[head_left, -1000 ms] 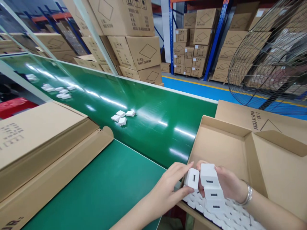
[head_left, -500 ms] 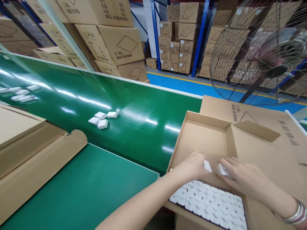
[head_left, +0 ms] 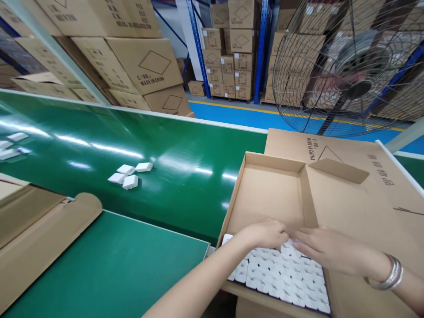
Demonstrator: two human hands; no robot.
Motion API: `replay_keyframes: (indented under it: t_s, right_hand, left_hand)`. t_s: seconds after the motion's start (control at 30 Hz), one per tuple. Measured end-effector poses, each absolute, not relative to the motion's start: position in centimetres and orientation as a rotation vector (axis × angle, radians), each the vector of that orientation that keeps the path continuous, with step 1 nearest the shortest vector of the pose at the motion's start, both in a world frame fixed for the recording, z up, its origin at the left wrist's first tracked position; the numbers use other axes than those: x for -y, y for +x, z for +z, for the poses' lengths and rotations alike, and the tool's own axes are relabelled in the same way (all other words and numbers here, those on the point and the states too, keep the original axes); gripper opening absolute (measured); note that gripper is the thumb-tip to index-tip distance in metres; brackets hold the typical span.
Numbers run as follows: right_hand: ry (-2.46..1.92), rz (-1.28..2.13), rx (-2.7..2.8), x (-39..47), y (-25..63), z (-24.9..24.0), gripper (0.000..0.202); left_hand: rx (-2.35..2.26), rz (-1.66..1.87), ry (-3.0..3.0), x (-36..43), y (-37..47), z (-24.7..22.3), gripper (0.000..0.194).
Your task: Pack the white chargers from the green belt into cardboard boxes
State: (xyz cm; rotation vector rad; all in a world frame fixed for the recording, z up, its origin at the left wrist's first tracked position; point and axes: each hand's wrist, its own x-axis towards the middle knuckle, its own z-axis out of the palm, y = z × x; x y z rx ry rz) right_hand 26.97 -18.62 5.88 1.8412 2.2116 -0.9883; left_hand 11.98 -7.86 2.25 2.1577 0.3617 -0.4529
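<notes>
An open cardboard box (head_left: 270, 192) holds tight rows of white chargers (head_left: 285, 274) in its near part. My left hand (head_left: 270, 234) is over the far edge of these rows, fingers bent together at a white piece; what they grip is mostly hidden. Just to its right, my right hand (head_left: 321, 245) lies over the right end of the rows, fingers stretched out and close together, touching white pieces there. The fingertips of both hands nearly meet. The far part of the box shows bare cardboard.
Several white chargers (head_left: 130, 181) lie on the green conveyor (head_left: 179, 150), with more at far left. A cardboard carton (head_left: 43, 221) is at left beside a green tabletop (head_left: 132, 260). Behind stand stacked cartons (head_left: 145, 62) and a large fan (head_left: 347, 75).
Both hands have come down to the rows with the white chargers they held, and closer together. The view has shifted, so the chargers on the conveyor appear farther left and lower.
</notes>
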Motion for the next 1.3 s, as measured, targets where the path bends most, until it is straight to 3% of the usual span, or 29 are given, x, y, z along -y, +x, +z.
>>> replay_keyframes:
  t_s: [0.17,0.33,0.6,1.0,1.3]
  right_hand:
    - [1.885,-1.071,-2.121,18.2,26.8,5.9,0.047]
    - [1.92,-1.051,-2.096,18.1,26.4,5.4,0.046]
    - [2.041,-0.959,-2.218,16.9,26.1,5.0,0.046]
    - [1.996,-0.919,-2.213,17.2,26.1,4.8,0.043]
    - [2.008,-0.953,-2.199,17.4,26.4,5.0,0.041]
  left_hand:
    - [-0.319,-0.385,2.233,7.7,10.5,2.7,0.041]
    - [-0.607,-0.144,2.247,6.6,6.6,4.6,0.044]
    - [-0.592,-0.17,2.612,7.3,2.9,4.1,0.047]
    - [-0.593,-0.12,2.509,8.1,2.4,3.5,0.055]
    - [-0.765,-0.349,2.647,9.2,4.2,3.9,0.048]
